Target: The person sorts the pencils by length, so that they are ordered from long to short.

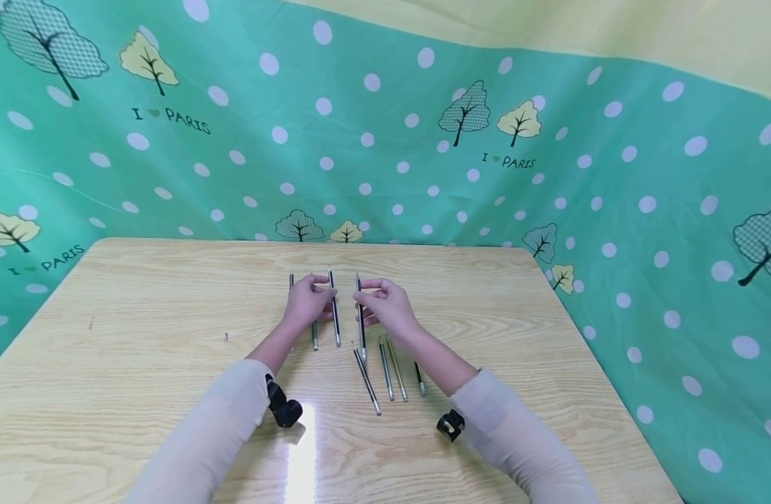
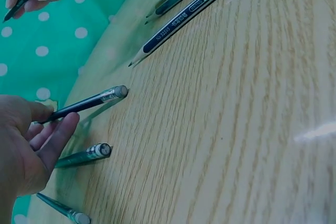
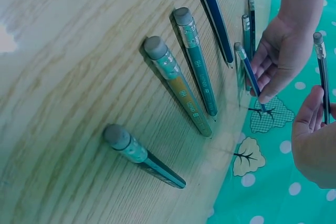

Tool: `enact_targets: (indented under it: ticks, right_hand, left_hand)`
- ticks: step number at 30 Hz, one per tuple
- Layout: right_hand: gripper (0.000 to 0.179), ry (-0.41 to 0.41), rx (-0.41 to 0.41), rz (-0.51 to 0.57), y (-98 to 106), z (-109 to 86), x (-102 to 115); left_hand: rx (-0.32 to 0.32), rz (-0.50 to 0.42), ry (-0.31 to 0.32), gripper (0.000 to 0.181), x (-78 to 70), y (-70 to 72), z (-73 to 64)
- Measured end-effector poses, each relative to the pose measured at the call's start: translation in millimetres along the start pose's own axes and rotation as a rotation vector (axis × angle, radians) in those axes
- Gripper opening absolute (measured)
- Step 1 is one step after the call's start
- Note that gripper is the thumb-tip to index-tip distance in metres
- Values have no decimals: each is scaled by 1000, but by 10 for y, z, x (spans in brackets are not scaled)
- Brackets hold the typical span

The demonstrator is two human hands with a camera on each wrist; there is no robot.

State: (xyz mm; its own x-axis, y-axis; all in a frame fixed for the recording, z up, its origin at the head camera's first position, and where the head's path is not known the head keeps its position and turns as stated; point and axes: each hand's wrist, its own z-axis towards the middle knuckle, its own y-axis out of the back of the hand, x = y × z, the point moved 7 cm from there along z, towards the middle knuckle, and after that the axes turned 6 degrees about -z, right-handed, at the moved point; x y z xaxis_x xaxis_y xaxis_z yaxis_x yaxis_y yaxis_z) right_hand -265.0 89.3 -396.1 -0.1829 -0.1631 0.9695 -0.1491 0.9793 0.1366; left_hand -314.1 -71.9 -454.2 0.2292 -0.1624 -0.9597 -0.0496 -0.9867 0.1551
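Note:
My left hand (image 1: 308,302) pinches a dark pencil (image 1: 334,315) between thumb and fingers, its eraser end toward me and right at the tabletop. Two more pencils lie by that hand: a green pencil (image 2: 84,156) and another dark pencil (image 2: 63,208), both partly hidden under it in the head view. Opposite, my right hand (image 1: 388,308) grips a black pencil (image 3: 322,66) near its middle, raised off the table with the tip pointing away. Nearer me lie a navy pencil (image 1: 367,383), a teal pencil (image 3: 197,66), a gold pencil (image 3: 181,93) and a dark green pencil (image 3: 157,167).
The pencils are on a light wood table (image 1: 171,294). Behind it and along the right hangs a green dotted curtain (image 1: 385,126) with tree prints. A small scrap (image 1: 226,337) lies left of my left hand. Light glares off the front of the table.

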Motion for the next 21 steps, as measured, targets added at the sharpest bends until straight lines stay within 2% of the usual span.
enact_targets:
  ticks: [10, 21]
  right_hand:
    - [30, -4, -10, 5, 19, -2, 5]
    - [29, -14, -18, 5, 20, 3, -12]
  left_hand:
    - [-6, 66, -19, 42, 20, -39, 72]
    - [-8, 111, 1, 43, 4, -108, 105]
